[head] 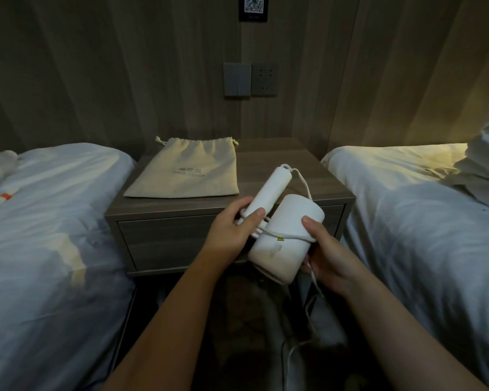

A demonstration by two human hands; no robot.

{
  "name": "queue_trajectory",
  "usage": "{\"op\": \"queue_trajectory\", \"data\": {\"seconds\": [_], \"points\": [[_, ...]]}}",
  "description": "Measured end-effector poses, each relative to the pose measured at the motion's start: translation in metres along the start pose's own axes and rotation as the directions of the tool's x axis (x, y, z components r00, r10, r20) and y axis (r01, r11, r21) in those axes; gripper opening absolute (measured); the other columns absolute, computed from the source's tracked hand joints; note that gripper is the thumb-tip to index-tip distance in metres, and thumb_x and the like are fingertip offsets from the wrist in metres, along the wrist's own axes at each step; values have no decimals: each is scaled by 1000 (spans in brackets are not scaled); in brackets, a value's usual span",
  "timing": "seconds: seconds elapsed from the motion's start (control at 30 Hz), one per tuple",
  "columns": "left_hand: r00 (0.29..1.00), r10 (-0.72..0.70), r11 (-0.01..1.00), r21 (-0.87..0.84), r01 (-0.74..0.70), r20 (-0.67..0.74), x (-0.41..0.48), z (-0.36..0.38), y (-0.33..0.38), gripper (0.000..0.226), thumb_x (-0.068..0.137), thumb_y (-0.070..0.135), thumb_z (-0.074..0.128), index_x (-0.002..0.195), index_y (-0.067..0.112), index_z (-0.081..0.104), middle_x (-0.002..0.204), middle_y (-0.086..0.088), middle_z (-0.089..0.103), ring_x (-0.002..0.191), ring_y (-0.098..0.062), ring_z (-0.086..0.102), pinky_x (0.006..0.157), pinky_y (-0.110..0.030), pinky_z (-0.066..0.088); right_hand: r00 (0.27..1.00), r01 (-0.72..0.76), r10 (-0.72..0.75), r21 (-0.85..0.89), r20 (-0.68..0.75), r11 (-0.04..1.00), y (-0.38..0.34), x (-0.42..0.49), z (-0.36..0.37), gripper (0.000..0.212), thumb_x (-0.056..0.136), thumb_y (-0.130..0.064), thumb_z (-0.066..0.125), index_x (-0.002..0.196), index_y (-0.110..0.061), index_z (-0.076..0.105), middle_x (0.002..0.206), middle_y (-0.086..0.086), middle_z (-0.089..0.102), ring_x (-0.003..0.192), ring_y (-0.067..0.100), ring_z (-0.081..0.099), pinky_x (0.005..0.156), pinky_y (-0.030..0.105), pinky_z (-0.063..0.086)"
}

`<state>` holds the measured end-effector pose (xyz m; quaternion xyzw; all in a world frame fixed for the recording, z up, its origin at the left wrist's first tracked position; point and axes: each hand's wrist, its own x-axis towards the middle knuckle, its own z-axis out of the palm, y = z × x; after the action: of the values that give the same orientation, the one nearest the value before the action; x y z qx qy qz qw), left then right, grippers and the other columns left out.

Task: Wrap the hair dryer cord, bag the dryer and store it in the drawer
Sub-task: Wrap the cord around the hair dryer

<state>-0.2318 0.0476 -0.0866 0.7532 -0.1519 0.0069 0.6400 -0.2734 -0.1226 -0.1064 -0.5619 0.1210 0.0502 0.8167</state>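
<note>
White bedding covers the left bed (54, 221) and the right bed (407, 221), with a wood-grain bench (266, 162) standing between them against the panelled wall. Its drawer (167, 241) is closed. A beige drawstring bag (187, 170) lies flat on the left part of the bench top, mouth toward the wall.

The white hair dryer (288, 244) is held in the air in front of the drawer, its handle pointing up toward the bag. The left hand (229, 232) grips the base of the handle, fingers (239, 205) curled round it. The right hand (331, 258) clasps the barrel, thumb on top. The white cord (292, 236) leaves the handle tip, crosses the barrel in a loop, and its loose end hangs below the right hand.
</note>
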Motion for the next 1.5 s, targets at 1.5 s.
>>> {"op": "queue_trajectory", "data": {"seconds": [1.5], "points": [[954, -299, 881, -381, 281, 13, -3, 26, 3, 67, 89, 42, 52, 145, 31, 19, 129, -4, 51, 104, -23, 59, 87, -43, 53, 984, 148, -147, -6, 97, 989, -13, -8, 4, 35, 66, -15, 74, 96, -2, 62, 89, 19, 62, 73, 24, 58, 69, 35, 49]]}}
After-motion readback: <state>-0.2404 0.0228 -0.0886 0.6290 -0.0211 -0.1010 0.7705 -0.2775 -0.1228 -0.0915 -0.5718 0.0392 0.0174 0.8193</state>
